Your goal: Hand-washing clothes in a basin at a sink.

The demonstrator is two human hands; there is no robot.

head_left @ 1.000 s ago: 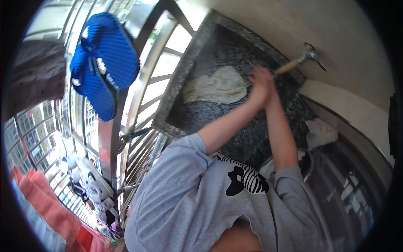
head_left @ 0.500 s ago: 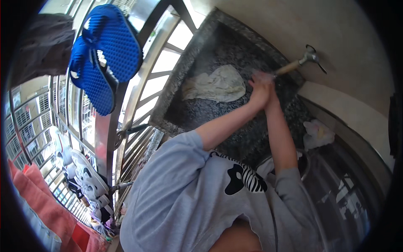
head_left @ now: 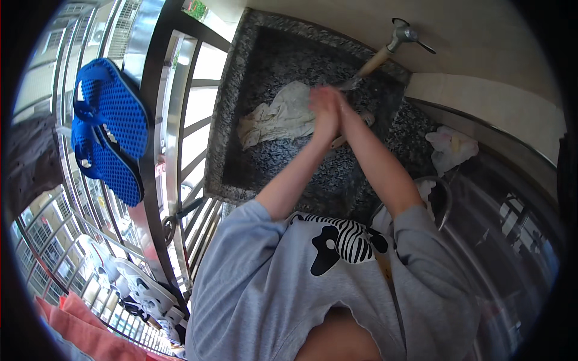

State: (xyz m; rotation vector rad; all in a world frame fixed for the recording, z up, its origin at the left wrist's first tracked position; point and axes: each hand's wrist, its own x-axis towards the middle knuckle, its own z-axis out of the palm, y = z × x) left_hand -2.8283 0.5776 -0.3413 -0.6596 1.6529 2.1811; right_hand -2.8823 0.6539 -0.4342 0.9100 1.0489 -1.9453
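Observation:
Over a dark speckled stone sink [head_left: 235,126], my left hand [head_left: 326,111] and my right hand [head_left: 344,107] lie palm against palm, fingers stretched out. Neither seems to hold anything. Just past the fingertips, water runs from a tan tube [head_left: 376,61] on a metal tap [head_left: 402,35]. A wet, crumpled off-white cloth [head_left: 280,117] is spread on the sink floor, left of my left hand. Partly hidden behind my right wrist is a pale object with a tan edge [head_left: 339,142]; I cannot make out its kind.
Blue slippers [head_left: 111,129] hang on the metal railing [head_left: 171,120] at left, with white shoes [head_left: 141,283] and a coral cloth [head_left: 84,328] lower down. Right of the sink are a white plastic bag [head_left: 451,147] and a dark glossy surface [head_left: 481,228].
The view has shifted, so sink and tap sit further left and higher. My hands have drawn closer to the cloth, still pressed together, and the pale object behind my right wrist now shows.

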